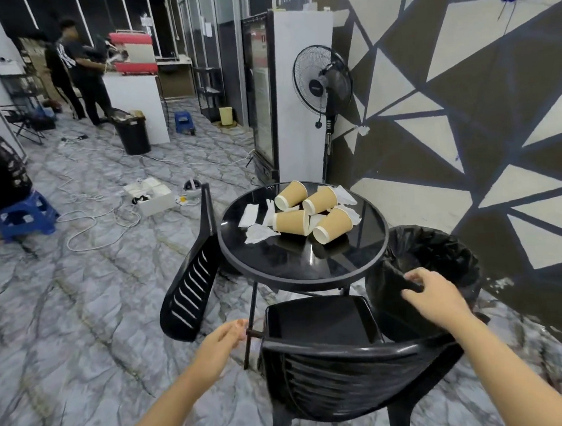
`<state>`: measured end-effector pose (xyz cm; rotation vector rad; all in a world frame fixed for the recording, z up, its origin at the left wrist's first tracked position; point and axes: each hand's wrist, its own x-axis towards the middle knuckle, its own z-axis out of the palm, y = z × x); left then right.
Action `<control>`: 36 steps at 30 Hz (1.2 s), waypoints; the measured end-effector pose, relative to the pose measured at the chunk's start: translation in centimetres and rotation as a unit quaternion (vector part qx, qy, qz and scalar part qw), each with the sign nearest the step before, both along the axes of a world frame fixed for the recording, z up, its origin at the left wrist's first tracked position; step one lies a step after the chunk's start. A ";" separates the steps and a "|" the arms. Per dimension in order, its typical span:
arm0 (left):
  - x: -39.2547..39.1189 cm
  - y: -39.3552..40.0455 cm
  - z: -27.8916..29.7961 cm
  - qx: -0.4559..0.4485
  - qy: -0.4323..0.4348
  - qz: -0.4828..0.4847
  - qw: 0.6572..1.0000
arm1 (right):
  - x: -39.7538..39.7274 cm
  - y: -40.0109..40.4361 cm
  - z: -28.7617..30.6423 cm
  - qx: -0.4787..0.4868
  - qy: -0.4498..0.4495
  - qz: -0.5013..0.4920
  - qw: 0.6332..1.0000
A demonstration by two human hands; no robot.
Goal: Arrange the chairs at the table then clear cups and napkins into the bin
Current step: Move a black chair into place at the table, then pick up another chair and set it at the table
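A black plastic chair (318, 324) stands upright right in front of me, its seat facing the round black table (267, 267). My right hand (436, 298) grips this chair's right armrest. My left hand (221, 343) hovers with fingers apart just beside the tip of the left armrest. A second black chair (191, 287) lies tipped over against the table's left side. On the table lie several brown paper cups (332, 224) on their sides among crumpled white napkins (257, 233). A bin lined with a black bag (444, 253) stands at the table's right.
A painted wall runs close along the right. A standing fan (324, 81) and a fridge (263, 96) are behind the table. Cables, a white box (152, 196) and a blue stool (27, 216) lie on the floor to the left; people stand farther back.
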<state>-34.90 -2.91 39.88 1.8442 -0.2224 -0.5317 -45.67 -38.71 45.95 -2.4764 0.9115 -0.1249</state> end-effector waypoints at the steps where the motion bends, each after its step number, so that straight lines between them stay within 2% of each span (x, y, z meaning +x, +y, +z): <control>1: 0.6 1.3 -0.1 0.021 -0.009 -0.001 1.000 | 1.6 2.4 0.6 0.000 -0.008 0.046 0.999; 7: 3.9 9.4 -0.5 0.209 -0.070 0.004 0.975 | 11.1 18.9 -1.2 -0.012 0.092 0.285 0.954; 11: 5.9 15.8 -0.8 0.315 -0.048 -0.013 0.948 | 15.5 28.4 -3.8 0.013 0.170 0.361 0.917; 17: 8.2 25.2 -1.2 0.376 -0.028 0.008 0.926 | 20.3 38.5 -5.8 -0.005 0.204 0.418 0.885; 22: 9.9 29.9 -1.4 0.408 -0.030 0.008 0.912 | 23.0 44.2 -6.9 -0.029 0.220 0.435 0.873; 30: 14.2 33.8 -1.9 0.413 -0.007 0.023 0.910 | 28.8 49.2 -7.0 -0.034 0.248 0.474 0.844; 36: 21.0 35.2 -2.5 0.421 0.011 0.033 0.907 | 36.3 51.0 -7.9 -0.027 0.266 0.482 0.835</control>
